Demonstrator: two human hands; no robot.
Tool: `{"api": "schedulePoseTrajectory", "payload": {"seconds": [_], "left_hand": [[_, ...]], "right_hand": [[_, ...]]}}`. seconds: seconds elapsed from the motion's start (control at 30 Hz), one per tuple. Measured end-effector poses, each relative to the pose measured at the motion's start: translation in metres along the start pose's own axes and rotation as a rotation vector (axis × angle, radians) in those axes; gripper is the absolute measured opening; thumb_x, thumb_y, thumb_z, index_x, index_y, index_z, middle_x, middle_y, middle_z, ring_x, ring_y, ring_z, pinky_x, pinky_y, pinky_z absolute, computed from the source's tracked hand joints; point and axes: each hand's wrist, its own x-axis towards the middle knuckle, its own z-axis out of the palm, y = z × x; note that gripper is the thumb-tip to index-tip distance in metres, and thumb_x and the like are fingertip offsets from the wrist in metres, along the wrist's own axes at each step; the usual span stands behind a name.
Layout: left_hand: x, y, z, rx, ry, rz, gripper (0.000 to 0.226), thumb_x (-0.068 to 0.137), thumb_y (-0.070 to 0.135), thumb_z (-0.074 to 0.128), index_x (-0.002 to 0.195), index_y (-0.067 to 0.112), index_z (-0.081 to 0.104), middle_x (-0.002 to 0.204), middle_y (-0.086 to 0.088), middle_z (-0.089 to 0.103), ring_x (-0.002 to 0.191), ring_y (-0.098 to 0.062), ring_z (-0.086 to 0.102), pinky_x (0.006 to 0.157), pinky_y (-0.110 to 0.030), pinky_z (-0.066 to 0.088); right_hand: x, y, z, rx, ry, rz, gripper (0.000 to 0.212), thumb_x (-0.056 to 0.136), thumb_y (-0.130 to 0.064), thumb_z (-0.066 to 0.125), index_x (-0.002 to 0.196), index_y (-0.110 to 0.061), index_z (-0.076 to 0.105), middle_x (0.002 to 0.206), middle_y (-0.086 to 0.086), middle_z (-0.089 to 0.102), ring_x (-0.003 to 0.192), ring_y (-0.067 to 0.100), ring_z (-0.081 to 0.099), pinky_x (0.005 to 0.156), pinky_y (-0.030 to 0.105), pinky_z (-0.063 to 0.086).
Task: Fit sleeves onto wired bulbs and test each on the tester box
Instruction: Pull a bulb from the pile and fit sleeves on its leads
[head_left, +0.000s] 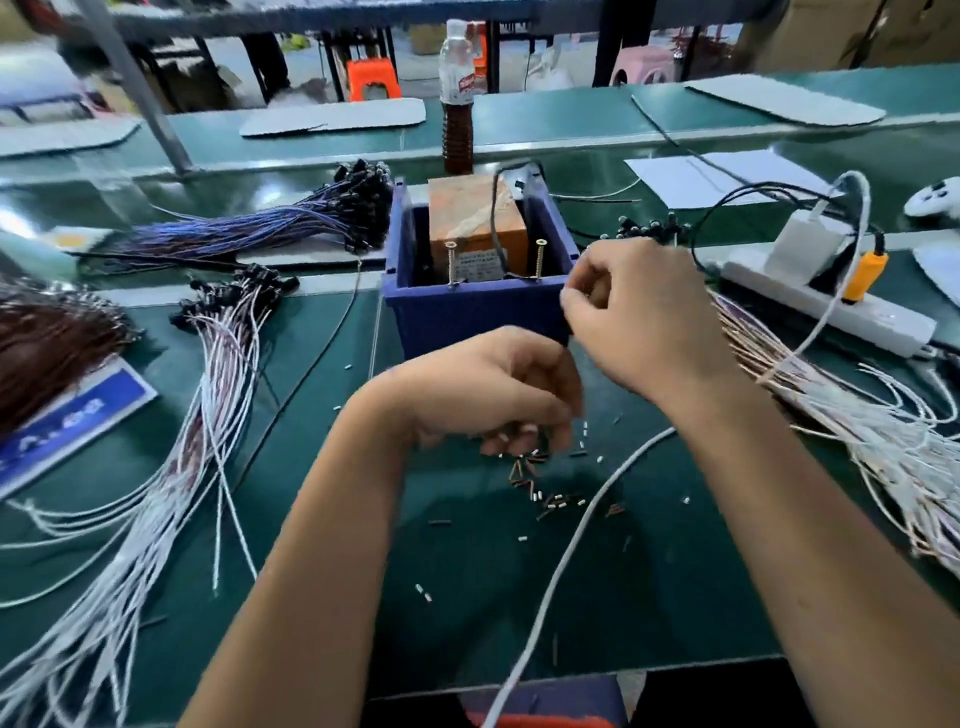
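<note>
Green matting covers the table (322, 519), and behind it a second green bench runs across the workshop with stools and cartons beyond. At the middle stands the tester box (475, 306), a blue open-topped bin holding an orange-brown block, with two brass screws (451, 262) standing upright at its front edge. The left hand (488, 395) hovers low in front of the box, fingers curled downward over a scatter of small dark and white sleeves (540, 486) lying loose on the matting; whether it pinches one cannot be told through the blur. The right hand (631, 322) is raised just beside the box's right front corner, thumb and forefinger pressed together as if pinching something too small to make out. Bundles of wired bulbs lie around: a white-wired bundle (208, 415) fanned out at left, a blue-wired bundle (270, 223) behind it, and a pale bundle (857, 405) at right under the right forearm. A white power strip (831, 301) sits at far right, and a bottle (457, 98) stands behind the box.
</note>
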Motion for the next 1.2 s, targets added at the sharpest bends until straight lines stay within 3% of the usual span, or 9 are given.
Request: {"api": "schedulePoseTrajectory", "payload": {"seconds": [0.13, 0.23, 0.33, 0.4, 0.5, 0.8, 0.97, 1.07, 1.2], "left_hand": [[-0.052, -0.033, -0.04, 0.016, 0.267, -0.136, 0.016, 0.081, -0.001, 0.058, 0.089, 0.012, 0.063, 0.072, 0.0, 0.071, 0.05, -0.012, 0.051, 0.04, -0.016, 0.035], [-0.065, -0.067, -0.072, 0.178, 0.789, -0.339, 0.02, 0.087, 0.002, 0.064, 0.076, 0.018, 0.065, 0.071, 0.0, 0.07, 0.063, -0.021, 0.059, 0.05, -0.019, 0.045], [-0.076, -0.092, -0.101, 0.462, 1.356, -0.601, 0.017, 0.089, 0.018, 0.062, 0.102, 0.014, 0.071, 0.111, -0.014, 0.071, 0.107, -0.035, 0.065, 0.091, -0.038, 0.052], [-0.08, -0.103, -0.119, 0.468, 1.473, -0.72, 0.041, 0.092, 0.034, 0.064, 0.122, 0.006, 0.064, 0.128, -0.022, 0.062, 0.119, -0.042, 0.059, 0.098, -0.044, 0.049], [-0.077, -0.114, -0.138, 0.42, 1.389, -0.849, 0.071, 0.09, 0.055, 0.068, 0.135, 0.003, 0.055, 0.139, -0.026, 0.055, 0.129, -0.043, 0.053, 0.104, -0.045, 0.045], [-0.076, -0.124, -0.147, 0.242, 1.421, -0.734, 0.026, 0.081, 0.013, 0.063, 0.105, 0.007, 0.071, 0.113, -0.019, 0.072, 0.109, -0.039, 0.067, 0.082, -0.035, 0.05], [-0.076, -0.103, -0.145, -0.227, 1.458, -0.361, 0.021, 0.086, 0.005, 0.066, 0.07, 0.015, 0.057, 0.084, -0.018, 0.07, 0.079, -0.036, 0.066, 0.069, -0.037, 0.05], [-0.086, -0.085, -0.133, -0.479, 1.17, -0.033, 0.025, 0.091, -0.007, 0.062, 0.078, 0.013, 0.057, 0.072, -0.004, 0.071, 0.06, -0.016, 0.063, 0.053, -0.023, 0.047], [-0.1, -0.072, -0.117, -0.331, 0.79, 0.097, 0.027, 0.093, -0.01, 0.06, 0.08, 0.013, 0.055, 0.074, 0.005, 0.073, 0.061, -0.013, 0.065, 0.055, -0.021, 0.045]], "right_hand": [[-0.015, -0.065, 0.03, 0.117, -0.334, -0.133, 0.015, 0.089, -0.031, 0.071, 0.075, -0.025, 0.07, 0.077, -0.002, 0.072, 0.078, 0.021, 0.068, 0.074, 0.033, 0.056], [-0.015, -0.101, 0.061, 0.116, -0.622, -0.228, 0.015, 0.092, -0.031, 0.07, 0.079, -0.023, 0.069, 0.086, 0.001, 0.071, 0.084, 0.024, 0.068, 0.077, 0.036, 0.057], [-0.012, -0.127, 0.094, 0.084, -0.689, -0.279, 0.014, 0.093, -0.029, 0.068, 0.092, -0.015, 0.069, 0.097, 0.007, 0.069, 0.091, 0.029, 0.067, 0.083, 0.041, 0.059], [-0.009, -0.141, 0.115, 0.04, -0.695, -0.293, 0.015, 0.092, -0.025, 0.067, 0.099, -0.012, 0.069, 0.1, 0.011, 0.069, 0.094, 0.033, 0.067, 0.084, 0.042, 0.06], [-0.003, -0.157, 0.136, 0.036, -0.697, -0.271, 0.017, 0.091, -0.021, 0.065, 0.105, -0.013, 0.07, 0.105, 0.012, 0.07, 0.1, 0.037, 0.066, 0.088, 0.042, 0.059], [-0.01, -0.179, 0.159, 0.264, -0.729, -0.122, 0.016, 0.09, -0.013, 0.057, 0.101, -0.009, 0.069, 0.099, 0.016, 0.07, 0.083, 0.04, 0.07, 0.077, 0.048, 0.062], [-0.004, -0.173, 0.155, 0.514, -0.546, 0.082, 0.016, 0.098, -0.021, 0.06, 0.091, -0.013, 0.072, 0.092, 0.011, 0.074, 0.084, 0.037, 0.071, 0.077, 0.049, 0.062], [0.011, -0.172, 0.147, 0.733, -0.483, 0.301, 0.037, 0.107, -0.043, 0.049, 0.087, -0.017, 0.066, 0.091, 0.006, 0.072, 0.083, 0.03, 0.067, 0.072, 0.043, 0.053], [0.026, -0.174, 0.123, 1.086, -0.469, 0.38, 0.049, 0.112, -0.043, 0.042, 0.081, -0.015, 0.068, 0.068, 0.0, 0.068, 0.052, 0.009, 0.061, 0.05, 0.023, 0.047]]}}
